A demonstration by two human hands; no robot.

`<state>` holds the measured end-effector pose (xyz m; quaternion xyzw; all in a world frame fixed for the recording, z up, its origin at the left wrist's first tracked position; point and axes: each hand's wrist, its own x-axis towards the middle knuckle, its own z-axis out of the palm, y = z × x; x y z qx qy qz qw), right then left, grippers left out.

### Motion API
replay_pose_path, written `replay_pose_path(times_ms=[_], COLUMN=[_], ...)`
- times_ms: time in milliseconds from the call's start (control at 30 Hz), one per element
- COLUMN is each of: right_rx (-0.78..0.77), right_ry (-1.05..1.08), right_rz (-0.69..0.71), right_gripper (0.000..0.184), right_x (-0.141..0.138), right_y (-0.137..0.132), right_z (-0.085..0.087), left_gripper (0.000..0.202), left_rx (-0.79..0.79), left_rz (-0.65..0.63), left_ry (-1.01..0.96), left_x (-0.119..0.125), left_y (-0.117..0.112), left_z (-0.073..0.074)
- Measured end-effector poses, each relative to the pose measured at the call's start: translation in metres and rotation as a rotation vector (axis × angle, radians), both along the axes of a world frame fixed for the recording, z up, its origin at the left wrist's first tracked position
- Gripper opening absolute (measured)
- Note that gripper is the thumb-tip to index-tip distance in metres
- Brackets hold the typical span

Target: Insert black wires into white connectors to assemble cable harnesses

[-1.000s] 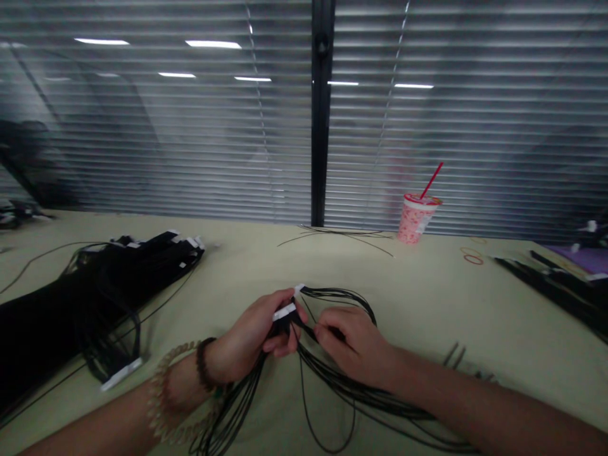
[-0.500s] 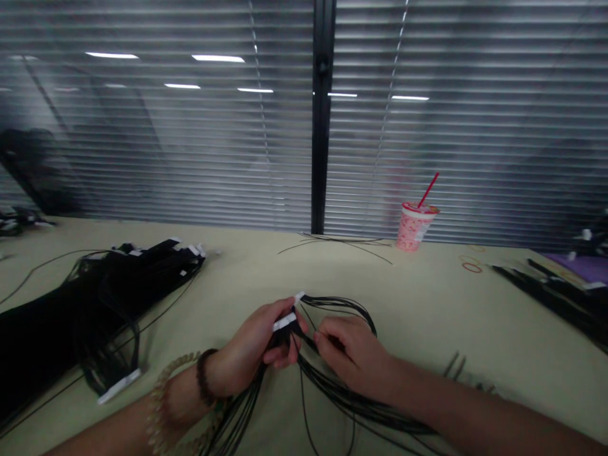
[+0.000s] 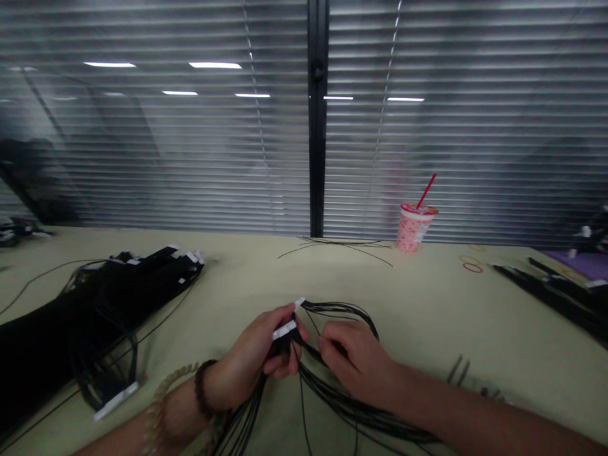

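Above a pale table (image 3: 228, 291), left hand (image 3: 256, 348) gripping white-tipped black cables (image 3: 327, 385), right hand (image 3: 354, 356) pinching a thin wire (image 3: 312, 322)

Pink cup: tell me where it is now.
In the head view, the pink cup stands right of centre, near the blinds, between the thin wires and the red ring.

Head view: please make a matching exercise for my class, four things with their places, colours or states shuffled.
1. left hand
2. cup
3. straw
4. large cable bundle

A. pink-patterned, near the blinds
B. black, on the table's left side
C. holding a white connector
D. red, slanting upward

Right pairs: 1-C, 2-A, 3-D, 4-B
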<state>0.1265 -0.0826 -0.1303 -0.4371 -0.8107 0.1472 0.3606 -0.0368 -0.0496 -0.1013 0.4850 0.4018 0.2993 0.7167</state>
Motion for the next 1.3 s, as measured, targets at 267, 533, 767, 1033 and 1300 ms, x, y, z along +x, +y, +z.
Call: replay_pose_path(times_ms=[267,533,767,1033,1300], right_rx=[-0.004,0.005,0.003,0.003,-0.026], right_ry=[0.013,0.003,-0.011,-0.029,-0.044], right_rz=[0.053,0.055,0.048,0.044,0.007], right_gripper=[0.021,0.02,0.02,0.02,0.018], right_x=[0.0011,0.0012,-0.0001,-0.001,-0.0015], right_y=[0.0,0.0005,0.0006,0.0008,0.0008], right_z=[0.0026,0.002,0.004,0.0042,0.0024], left_gripper=[0.038,0.037,0.037,0.037,0.036], left_rx=[0.062,0.059,0.055,0.052,0.062], left_rz=[-0.04,-0.018,-0.039,-0.022,-0.007], left_ry=[-0.009,0.023,-0.005,0.053,0.058], left_x=[-0.0026,-0.0021,-0.0033,-0.0032,-0.002], left_y=[-0.0003,-0.0008,0.0015,0.0001,-0.0018], left_z=[-0.0016,0.0002,-0.0035,0.0,0.0012])
